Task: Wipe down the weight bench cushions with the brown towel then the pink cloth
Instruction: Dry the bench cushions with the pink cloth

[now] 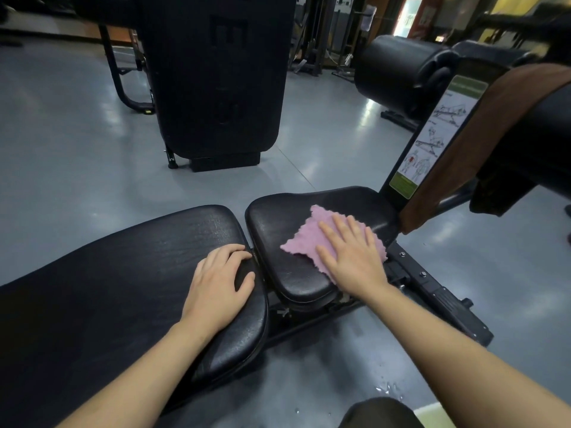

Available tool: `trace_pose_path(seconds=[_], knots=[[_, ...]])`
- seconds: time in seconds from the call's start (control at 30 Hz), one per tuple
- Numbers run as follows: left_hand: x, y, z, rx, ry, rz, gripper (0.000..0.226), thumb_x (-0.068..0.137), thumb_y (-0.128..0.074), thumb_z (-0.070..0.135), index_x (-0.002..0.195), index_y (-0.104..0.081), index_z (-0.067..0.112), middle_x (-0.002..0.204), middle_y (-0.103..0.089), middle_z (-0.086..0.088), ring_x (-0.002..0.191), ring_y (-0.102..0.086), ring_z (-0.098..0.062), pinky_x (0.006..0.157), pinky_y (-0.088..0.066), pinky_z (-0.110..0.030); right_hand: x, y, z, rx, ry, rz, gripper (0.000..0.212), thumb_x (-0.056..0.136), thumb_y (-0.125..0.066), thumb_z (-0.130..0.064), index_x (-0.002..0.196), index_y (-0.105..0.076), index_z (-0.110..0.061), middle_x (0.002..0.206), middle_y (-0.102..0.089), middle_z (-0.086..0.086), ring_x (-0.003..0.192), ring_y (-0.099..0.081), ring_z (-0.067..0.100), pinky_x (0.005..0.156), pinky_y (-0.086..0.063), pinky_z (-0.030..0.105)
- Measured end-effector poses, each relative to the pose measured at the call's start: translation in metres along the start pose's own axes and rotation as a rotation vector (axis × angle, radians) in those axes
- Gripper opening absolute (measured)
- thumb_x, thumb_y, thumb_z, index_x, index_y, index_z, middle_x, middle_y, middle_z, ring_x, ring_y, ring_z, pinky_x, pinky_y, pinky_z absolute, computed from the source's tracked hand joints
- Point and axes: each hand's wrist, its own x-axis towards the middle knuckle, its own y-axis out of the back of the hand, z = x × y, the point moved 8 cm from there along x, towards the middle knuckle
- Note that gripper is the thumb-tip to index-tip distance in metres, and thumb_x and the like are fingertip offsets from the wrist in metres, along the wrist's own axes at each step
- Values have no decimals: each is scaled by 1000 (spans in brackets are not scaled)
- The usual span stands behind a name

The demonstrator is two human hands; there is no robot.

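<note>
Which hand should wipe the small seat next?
The right hand. It lies flat on the pink cloth, on the seat cushion. The left hand only rests on the long back cushion.

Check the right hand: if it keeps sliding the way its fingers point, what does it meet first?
Right hand points up-left across the seat cushion: first more pink cloth, then bare cushion to its far edge. Nothing else appears in line, though depth is unclear.

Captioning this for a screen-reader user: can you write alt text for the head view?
A person's right hand presses a pink cloth flat on the black seat cushion of a weight bench, while the left hand rests on the end of the long back cushion. A brown towel hangs over the bench frame at right.
</note>
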Motion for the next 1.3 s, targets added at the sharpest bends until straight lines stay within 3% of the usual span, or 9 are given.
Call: trace_pose_path(seconds=[0.27, 0.43, 0.6, 0.9, 1.07, 1.17, 1.3], knots=[[1, -3, -3, -2, 4, 5, 33, 96, -55, 39, 128, -58, 30, 139, -47, 18, 134, -37, -7, 114, -25, -33, 32, 8, 44, 41, -146, 82, 61, 99, -19, -55, 158, -24, -39, 169, -13, -6, 155, -2, 18, 125, 3, 45], [1, -1, -2, -14, -3, 13, 37, 94, -48, 44, 126, -58, 30, 137, -47, 17, 133, -39, -8, 114, -28, -35, 51, 15, 62, 51, -180, 157, 53, 102, -28, -45, 154, -36, -38, 165, -27, -6, 153, -15, 19, 125, -4, 46], [0, -2, -2, -13, 0, 15, 32, 95, -56, 39, 127, -58, 30, 137, -47, 18, 134, -38, -8, 115, -25, -35, 49, 19, 64, 104, -188, 244, 55, 97, -27, -45, 146, -50, -38, 160, -38, -8, 150, -24, 16, 123, -7, 41], [1, -3, -1, 1, -6, 5, 38, 93, -44, 47, 125, -57, 31, 137, -46, 18, 133, -37, -7, 113, -25, -32, 35, 13, 47, 46, -299, 203, 64, 92, -19, -47, 151, -41, -37, 163, -30, -5, 151, -17, 23, 123, -4, 50], [2, -3, -1, 16, -1, -7, 44, 91, -37, 51, 126, -56, 32, 138, -45, 19, 134, -35, -6, 113, -25, -33, 26, 4, 25, -3, -158, 85, 73, 90, -5, -54, 156, -30, -38, 167, -18, -5, 154, -6, 23, 123, 1, 51], [1, -3, 0, 21, -1, -7, 45, 91, -36, 52, 126, -57, 32, 138, -45, 19, 134, -35, -5, 113, -24, -31, 25, 2, 17, -25, -2, 4, 66, 94, -7, -61, 158, -19, -45, 168, -10, -11, 155, 0, 20, 123, 3, 50], [2, -3, -1, 18, 2, -8, 45, 91, -36, 51, 126, -57, 33, 138, -46, 20, 134, -36, -5, 113, -25, -32, 33, 8, 21, -56, 139, -51, 71, 90, -6, -72, 156, -18, -50, 168, -10, -16, 156, 0, 17, 124, 2, 47]])
